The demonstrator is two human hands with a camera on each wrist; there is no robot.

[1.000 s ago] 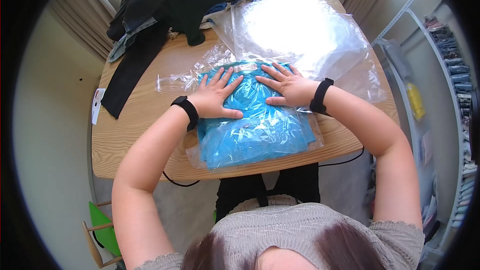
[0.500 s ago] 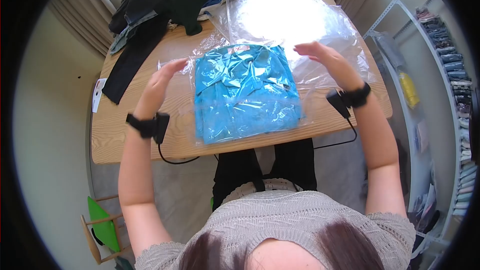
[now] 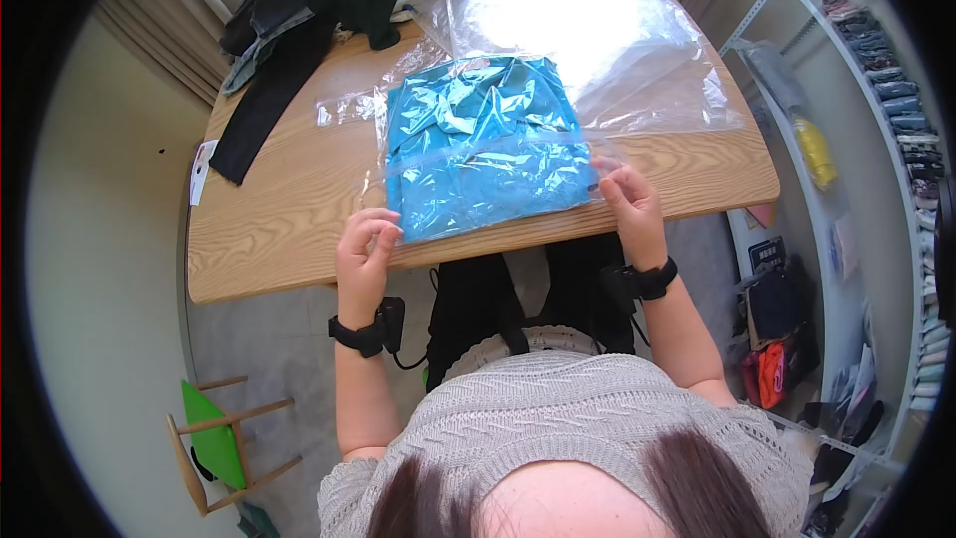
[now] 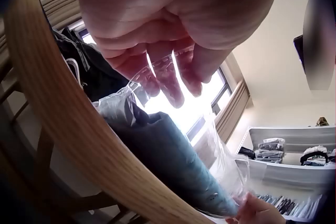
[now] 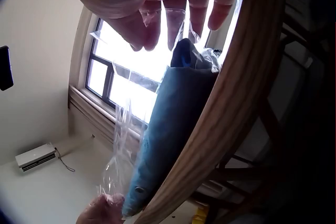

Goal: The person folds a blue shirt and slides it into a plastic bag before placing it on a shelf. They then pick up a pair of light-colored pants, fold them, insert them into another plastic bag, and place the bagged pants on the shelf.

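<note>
A folded blue garment (image 3: pixel 483 105) lies flat inside a clear plastic bag (image 3: pixel 478 154) near the table's front edge. My left hand (image 3: pixel 364 254) is at the bag's near left corner, its thumb and fingers pinching the film. At the right side, my right hand (image 3: pixel 634 214) pinches the bag's edge in the same way. The left wrist view shows the film (image 4: pixel 223 155) raised loosely above the blue garment (image 4: pixel 173 161). From the right wrist the garment (image 5: pixel 168 113) appears as a thick roll-like edge beside the wooden rim, with a button near its lower end.
More clear plastic bags (image 3: pixel 637 70) lie flat behind on the right, bright with glare. Dark clothes (image 3: pixel 329 0) are heaped at the back left, one black leg (image 3: pixel 264 105) trailing forward. A white tag (image 3: pixel 202 171) is at the table's left edge. Shelves (image 3: pixel 797 120) stand to the right.
Both hands were pressing flat on the bagged garment, then lifted off to the sides. Now they have come down toward the body and pinch the bag's near edges.
</note>
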